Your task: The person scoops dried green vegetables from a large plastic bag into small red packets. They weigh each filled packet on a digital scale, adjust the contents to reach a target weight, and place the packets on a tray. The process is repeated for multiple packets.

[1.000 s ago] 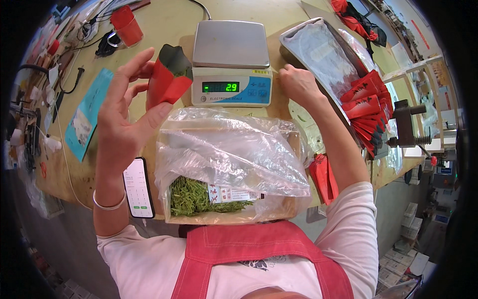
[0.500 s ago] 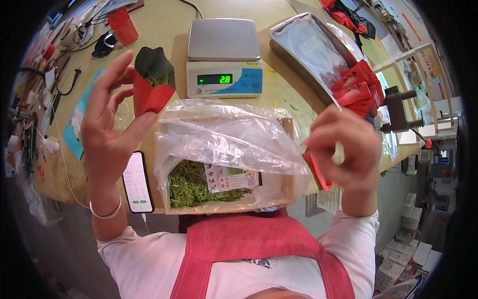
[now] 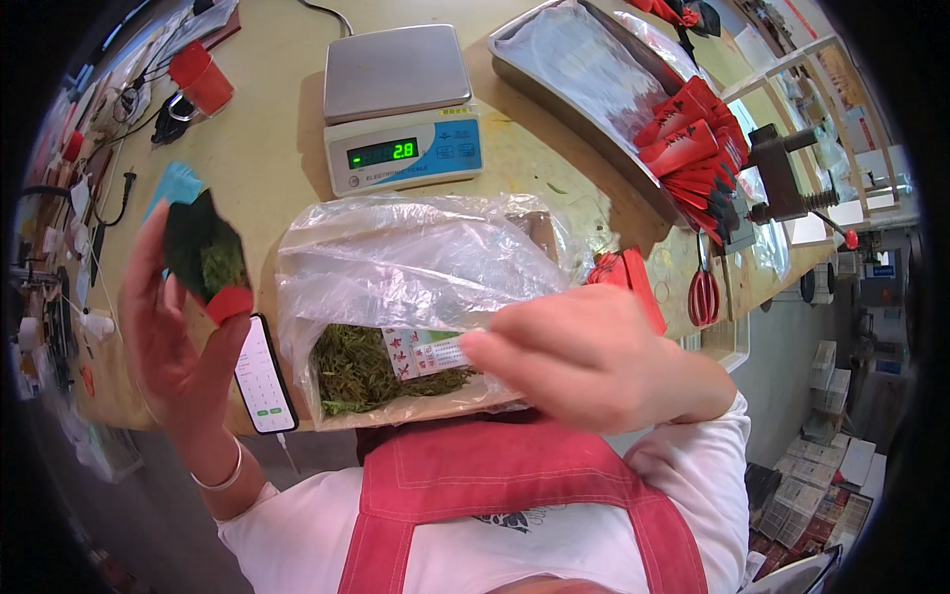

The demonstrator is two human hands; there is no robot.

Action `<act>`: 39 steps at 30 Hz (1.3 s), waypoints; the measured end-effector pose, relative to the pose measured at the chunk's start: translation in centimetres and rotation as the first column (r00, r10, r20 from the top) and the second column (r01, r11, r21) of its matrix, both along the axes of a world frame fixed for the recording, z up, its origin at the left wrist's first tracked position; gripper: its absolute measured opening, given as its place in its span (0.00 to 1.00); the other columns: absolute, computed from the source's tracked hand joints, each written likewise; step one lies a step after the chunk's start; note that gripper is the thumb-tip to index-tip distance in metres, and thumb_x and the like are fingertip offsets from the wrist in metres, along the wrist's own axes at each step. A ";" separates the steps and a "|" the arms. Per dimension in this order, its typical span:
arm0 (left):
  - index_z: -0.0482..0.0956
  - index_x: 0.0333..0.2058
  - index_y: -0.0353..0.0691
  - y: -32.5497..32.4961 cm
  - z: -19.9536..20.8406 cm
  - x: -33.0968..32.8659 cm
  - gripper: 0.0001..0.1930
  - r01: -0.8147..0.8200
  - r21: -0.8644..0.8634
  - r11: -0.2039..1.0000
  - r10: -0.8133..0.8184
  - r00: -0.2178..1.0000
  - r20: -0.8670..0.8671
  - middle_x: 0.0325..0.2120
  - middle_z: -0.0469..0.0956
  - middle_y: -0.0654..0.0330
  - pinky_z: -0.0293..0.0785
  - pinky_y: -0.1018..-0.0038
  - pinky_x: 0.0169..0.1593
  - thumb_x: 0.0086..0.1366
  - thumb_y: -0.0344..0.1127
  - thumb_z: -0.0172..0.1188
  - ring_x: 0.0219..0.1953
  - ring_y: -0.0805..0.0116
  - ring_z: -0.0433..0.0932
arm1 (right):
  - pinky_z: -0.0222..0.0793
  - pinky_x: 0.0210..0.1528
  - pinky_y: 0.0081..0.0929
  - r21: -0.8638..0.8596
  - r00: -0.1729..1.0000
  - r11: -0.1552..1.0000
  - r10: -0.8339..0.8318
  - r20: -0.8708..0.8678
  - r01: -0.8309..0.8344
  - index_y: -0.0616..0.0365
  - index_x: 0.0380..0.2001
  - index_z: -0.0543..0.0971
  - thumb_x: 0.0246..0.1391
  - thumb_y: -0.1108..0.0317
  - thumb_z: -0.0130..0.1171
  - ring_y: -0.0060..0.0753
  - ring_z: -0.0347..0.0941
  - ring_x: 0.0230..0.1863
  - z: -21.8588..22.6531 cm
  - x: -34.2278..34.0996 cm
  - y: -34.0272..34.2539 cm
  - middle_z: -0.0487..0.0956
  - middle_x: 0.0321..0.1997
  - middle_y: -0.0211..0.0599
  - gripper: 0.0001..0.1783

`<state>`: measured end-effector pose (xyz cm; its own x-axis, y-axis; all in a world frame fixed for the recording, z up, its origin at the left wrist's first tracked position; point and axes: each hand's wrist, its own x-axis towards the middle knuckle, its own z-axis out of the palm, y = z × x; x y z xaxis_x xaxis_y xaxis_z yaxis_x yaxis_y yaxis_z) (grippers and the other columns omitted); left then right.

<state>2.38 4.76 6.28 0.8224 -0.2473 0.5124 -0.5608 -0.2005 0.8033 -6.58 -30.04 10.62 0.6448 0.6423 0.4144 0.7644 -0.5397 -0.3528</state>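
Note:
My left hand pinches a small red and black pouch at the left, its mouth spread and green dried leaves inside. My right hand hovers over the right side of a box lined with clear plastic. Its fingers are drawn together; what they hold, if anything, is hidden. In the box's front left lies a heap of dried green leaves, with a printed packet on top, partly behind my right fingertips. Beyond the box stands an electronic scale with a bare metal pan and a lit green display.
A metal tray with red pouches stands at the far right beside a dark clamp. Red-handled scissors and more flat red pouches lie nearer. A phone lies left of the box, and a red cup stands far left.
My right hand has moved left and down from beside the box to over it. My left hand has shifted left and down with the pouch, and the view has turned slightly.

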 end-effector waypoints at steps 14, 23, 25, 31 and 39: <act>0.58 0.72 0.25 2.8 -0.2 -1.2 0.51 -0.166 0.084 0.983 0.159 0.984 0.079 0.73 0.62 0.47 0.74 0.67 0.65 0.58 0.36 0.80 0.67 0.58 0.72 | 0.80 0.32 0.42 -0.595 0.802 0.600 -0.582 0.134 0.535 0.57 0.26 0.82 0.50 0.71 0.62 0.48 0.84 0.33 -15.1 8.6 -12.5 0.80 0.34 0.40 0.03; 0.54 0.74 0.26 1.4 0.0 -1.2 0.51 -0.165 0.028 0.986 0.165 0.986 0.009 0.73 0.61 0.48 0.76 0.68 0.64 0.59 0.32 0.78 0.68 0.60 0.71 | 0.79 0.30 0.43 -0.452 0.803 0.676 -0.566 0.187 0.581 0.58 0.27 0.79 0.54 0.73 0.58 0.47 0.84 0.31 -14.5 13.7 -12.8 0.79 0.33 0.39 0.03; 0.53 0.74 0.27 1.6 -0.4 -1.4 0.52 -0.157 0.042 0.987 0.158 0.987 -0.005 0.73 0.61 0.49 0.76 0.68 0.65 0.59 0.30 0.78 0.68 0.61 0.71 | 0.79 0.32 0.45 -0.353 0.800 0.720 -0.564 0.206 0.598 0.58 0.27 0.77 0.56 0.72 0.57 0.49 0.83 0.32 -14.8 16.4 -12.5 0.78 0.34 0.41 0.04; 0.53 0.74 0.28 1.6 0.0 -2.4 0.52 -0.207 0.032 0.978 0.209 0.976 -0.068 0.72 0.62 0.51 0.72 0.68 0.67 0.58 0.28 0.78 0.69 0.61 0.70 | 0.80 0.33 0.46 -0.402 0.824 0.726 -0.541 0.168 0.558 0.59 0.29 0.79 0.56 0.72 0.58 0.51 0.83 0.33 -17.5 20.4 -11.8 0.79 0.36 0.43 0.04; 0.55 0.74 0.28 1.2 0.2 -2.3 0.50 -0.201 -0.022 0.979 0.196 0.971 -0.139 0.72 0.62 0.51 0.73 0.66 0.67 0.57 0.26 0.75 0.69 0.59 0.70 | 0.77 0.50 0.45 -0.450 0.754 0.718 -0.642 -0.136 0.530 0.59 0.38 0.84 0.56 0.69 0.62 0.53 0.81 0.48 -15.6 22.0 -11.8 0.82 0.43 0.46 0.08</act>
